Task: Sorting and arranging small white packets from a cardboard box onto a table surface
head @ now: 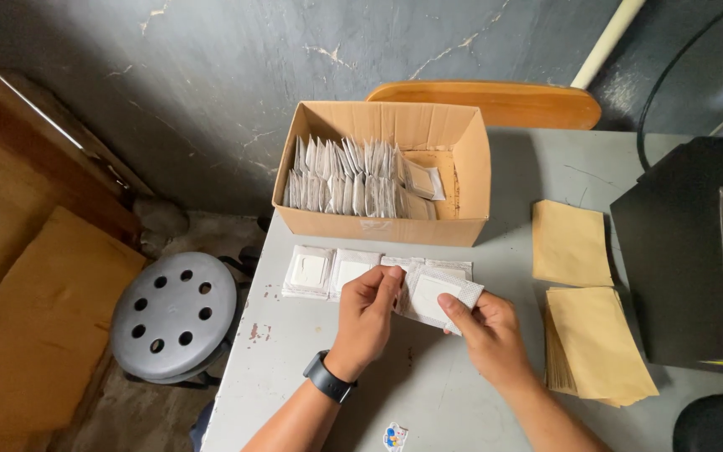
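On a grey table (pixel 328 368), seen from above, two bare hands hold one white sachet (pixel 433 295) between them, lifted just off the surface near the table's middle. Left hand (pixel 367 314), with a black watch (pixel 328 378) on its wrist, has its fingers curled and pinches the sachet's left edge between thumb and fingertips. Right hand (pixel 487 326) pinches the sachet's lower right corner, thumb on top and fingers tucked beneath.

Just behind the hands, four flat white sachets lie in a row (pixel 336 269) on the table, partly overlapping; the two on the right are partly hidden by the held one. Beyond the row stands one open cardboard box (pixel 470 163), touching or just beside it. Inside, many more white sachets (pixel 345 177) stand on edge in two packed rows, too many to count, filling the left part of the box while the right part shows bare cardboard.

To the right of the hands lie two lots of tan paper envelopes: one flat sheet or small pile (pixel 569 243) farther back, and one thicker stack (pixel 596 343) nearer, well apart from the sachet. One black machine (pixel 679 251) sits at the table's right edge. One small colourful sticker (pixel 395 436) lies near the front edge. Left of the table stands one round grey stool (pixel 173 314) with eight holes in its seat. One wooden chair back (pixel 495 102) shows behind the box.
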